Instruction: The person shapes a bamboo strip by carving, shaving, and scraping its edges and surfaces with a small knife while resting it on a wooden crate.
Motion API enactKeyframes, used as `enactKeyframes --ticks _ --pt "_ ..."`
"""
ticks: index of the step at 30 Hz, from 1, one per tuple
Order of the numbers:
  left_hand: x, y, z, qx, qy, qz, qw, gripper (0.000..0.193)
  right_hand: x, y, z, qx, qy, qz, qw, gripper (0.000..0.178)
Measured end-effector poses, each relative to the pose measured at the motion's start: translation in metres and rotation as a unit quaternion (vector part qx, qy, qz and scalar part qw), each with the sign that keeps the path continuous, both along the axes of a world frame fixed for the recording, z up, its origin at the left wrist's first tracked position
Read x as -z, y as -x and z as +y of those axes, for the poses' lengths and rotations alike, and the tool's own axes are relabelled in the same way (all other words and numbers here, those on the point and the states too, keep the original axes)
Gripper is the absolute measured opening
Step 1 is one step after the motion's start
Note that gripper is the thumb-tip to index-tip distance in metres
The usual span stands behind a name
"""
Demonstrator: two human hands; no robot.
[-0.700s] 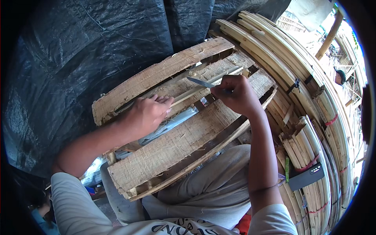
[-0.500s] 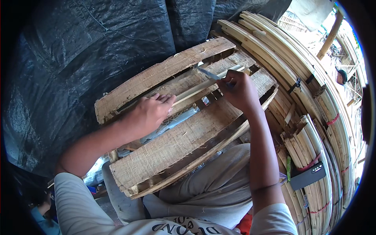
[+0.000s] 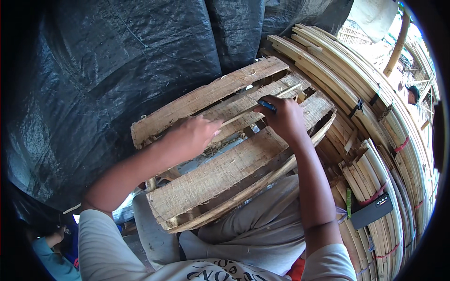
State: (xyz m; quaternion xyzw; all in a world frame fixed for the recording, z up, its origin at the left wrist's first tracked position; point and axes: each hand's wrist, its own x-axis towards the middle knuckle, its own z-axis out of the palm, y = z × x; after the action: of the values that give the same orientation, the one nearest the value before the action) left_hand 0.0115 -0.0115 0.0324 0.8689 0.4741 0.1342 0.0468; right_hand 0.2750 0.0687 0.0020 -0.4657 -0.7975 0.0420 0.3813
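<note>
At the far left, a black plastic tarp (image 3: 117,70) is draped behind the work. Just right of it, a rough wooden pallet (image 3: 211,180) is propped across the person's lap. Over its middle slats, the left hand (image 3: 194,136) is closed around the near end of a thin bamboo strip (image 3: 255,107), which is laid slanting up and to the right across the boards. Further right, the right hand (image 3: 283,119) is clenched on a blue-handled knife (image 3: 267,105), set against the strip. Bundled bamboo strips (image 3: 375,140) are stacked along the right side, a dark phone (image 3: 372,210) resting on them.
</note>
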Motion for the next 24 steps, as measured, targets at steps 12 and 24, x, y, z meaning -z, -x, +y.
enactKeyframes --ticks 12,24 --pt "-0.035 -0.028 0.038 -0.049 0.147 0.026 0.988 0.029 0.009 -0.017 0.019 0.013 0.016 0.005 1.0 0.015" --pt "0.009 -0.017 0.04 -0.049 0.0 -0.072 0.996 0.031 -0.007 -0.001 0.007 0.035 0.055 -0.015 0.998 0.018"
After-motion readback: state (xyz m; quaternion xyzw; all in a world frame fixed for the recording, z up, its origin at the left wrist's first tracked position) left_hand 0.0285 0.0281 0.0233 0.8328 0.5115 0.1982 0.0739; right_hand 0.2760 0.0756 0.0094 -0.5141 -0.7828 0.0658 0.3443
